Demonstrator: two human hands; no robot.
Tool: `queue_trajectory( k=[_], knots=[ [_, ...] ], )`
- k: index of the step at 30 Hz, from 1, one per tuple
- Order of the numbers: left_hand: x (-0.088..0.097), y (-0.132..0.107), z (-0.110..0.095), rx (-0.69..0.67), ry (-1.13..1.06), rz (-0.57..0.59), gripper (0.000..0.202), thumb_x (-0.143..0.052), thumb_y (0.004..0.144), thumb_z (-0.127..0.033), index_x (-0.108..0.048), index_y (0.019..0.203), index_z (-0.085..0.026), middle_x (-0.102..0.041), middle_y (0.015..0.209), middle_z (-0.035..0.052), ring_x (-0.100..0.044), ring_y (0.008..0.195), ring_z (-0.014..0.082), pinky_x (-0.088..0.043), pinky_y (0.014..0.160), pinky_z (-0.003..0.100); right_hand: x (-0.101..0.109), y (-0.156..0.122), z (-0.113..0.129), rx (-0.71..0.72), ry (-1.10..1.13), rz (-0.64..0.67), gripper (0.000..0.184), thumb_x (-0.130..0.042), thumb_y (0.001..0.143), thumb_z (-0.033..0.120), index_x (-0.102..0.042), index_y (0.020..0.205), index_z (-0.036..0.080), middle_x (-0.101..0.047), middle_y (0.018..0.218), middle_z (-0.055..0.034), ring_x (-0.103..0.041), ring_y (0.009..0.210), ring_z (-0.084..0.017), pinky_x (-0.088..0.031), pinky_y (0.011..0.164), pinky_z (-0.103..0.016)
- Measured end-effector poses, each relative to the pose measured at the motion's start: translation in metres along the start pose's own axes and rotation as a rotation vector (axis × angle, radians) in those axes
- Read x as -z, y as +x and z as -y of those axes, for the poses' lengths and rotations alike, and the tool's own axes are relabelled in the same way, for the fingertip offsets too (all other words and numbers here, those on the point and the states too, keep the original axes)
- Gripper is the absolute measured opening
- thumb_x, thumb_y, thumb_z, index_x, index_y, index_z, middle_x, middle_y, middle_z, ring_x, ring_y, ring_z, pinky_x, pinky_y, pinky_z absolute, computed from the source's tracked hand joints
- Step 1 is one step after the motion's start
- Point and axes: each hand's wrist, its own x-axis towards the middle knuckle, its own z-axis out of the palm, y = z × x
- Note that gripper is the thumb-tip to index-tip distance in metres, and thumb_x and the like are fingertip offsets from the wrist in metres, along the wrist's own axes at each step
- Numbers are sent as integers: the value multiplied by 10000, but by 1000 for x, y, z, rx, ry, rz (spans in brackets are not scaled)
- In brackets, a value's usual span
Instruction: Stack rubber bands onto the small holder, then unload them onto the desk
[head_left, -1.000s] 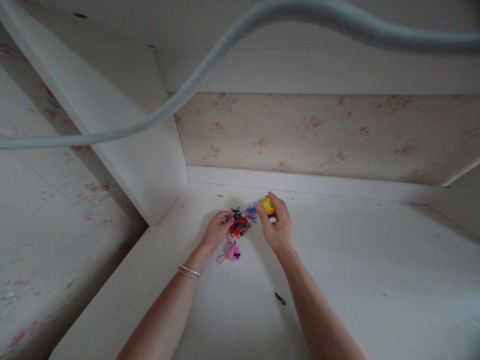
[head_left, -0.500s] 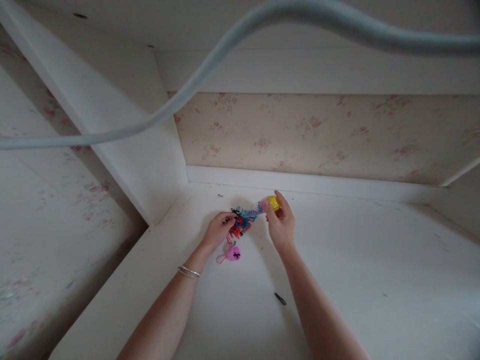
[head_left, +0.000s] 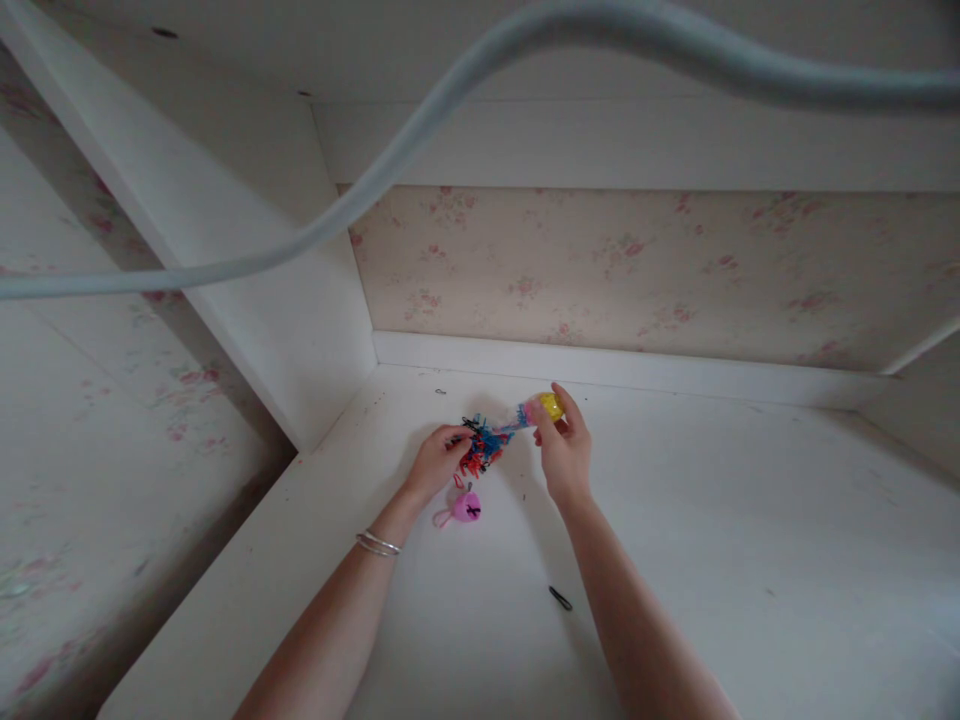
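My right hand (head_left: pixel 562 455) is closed round a small clear container with yellow contents (head_left: pixel 546 407), tipped on its side toward the left. Small red, blue and black pieces (head_left: pixel 482 447) lie in a heap on the white shelf (head_left: pixel 675 560) at the container's mouth. My left hand (head_left: pixel 436 462), with bangles on its wrist, rests beside that heap with its fingers curled against it; I cannot make out whether they grip any piece. A pink round lid-like piece with a loop (head_left: pixel 465 507) lies just in front of the heap.
A small dark item (head_left: pixel 560 598) lies on the shelf nearer me. A white side panel (head_left: pixel 285 300) stands at the left and floral wallpaper (head_left: pixel 637 270) covers the back. A pale cable (head_left: pixel 420 140) hangs across the top of the view.
My right hand has tilted the container further left and lifted it slightly, and more coloured pieces have joined the heap. My left hand has stayed by the heap.
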Motion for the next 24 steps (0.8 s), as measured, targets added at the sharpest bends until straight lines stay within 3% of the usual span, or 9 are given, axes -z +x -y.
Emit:
queue_trajectory(
  k=[6,13,17,20,24],
  knots=[
    [-1,-3,-7,-31,-30,57,239,-599,757,-182,-713,966,-178,-681,990,63,-642,833,150,-508,781,262,-1,3,0,-128,167,-7,634,-705,703,511,-557,1244,216,-623,773,10,-455,491,-76,-369,456,-231],
    [-4,-10,-14,-74,-124,162,474,-564,685,-71,-666,1128,-204,-605,1077,50,-605,745,102,-506,672,219,-2,3,-18,-328,306,26,538,-710,690,497,-584,1143,233,-619,718,33,-464,461,-82,-349,430,-225],
    [-4,-14,-18,-17,-95,290,719,-544,636,-34,-523,1324,-240,-633,858,2,-469,513,55,-414,499,185,-8,-5,-20,-389,331,178,494,-716,689,485,-599,1105,247,-631,758,20,-487,490,-95,-373,444,-232],
    [-1,-17,-21,19,-64,335,783,-546,623,-37,-462,1377,-228,-585,637,-44,-408,464,61,-358,473,181,-13,-11,-14,-396,349,300,535,-728,689,457,-587,1160,244,-618,752,22,-482,500,-94,-392,461,-238],
    [3,-17,-22,66,-84,387,797,-550,622,-52,-441,1390,-236,-626,654,-38,-464,500,83,-392,509,199,-13,-13,-8,-372,360,325,531,-746,681,407,-598,1157,225,-598,718,29,-446,486,-82,-373,448,-230]
  ],
)
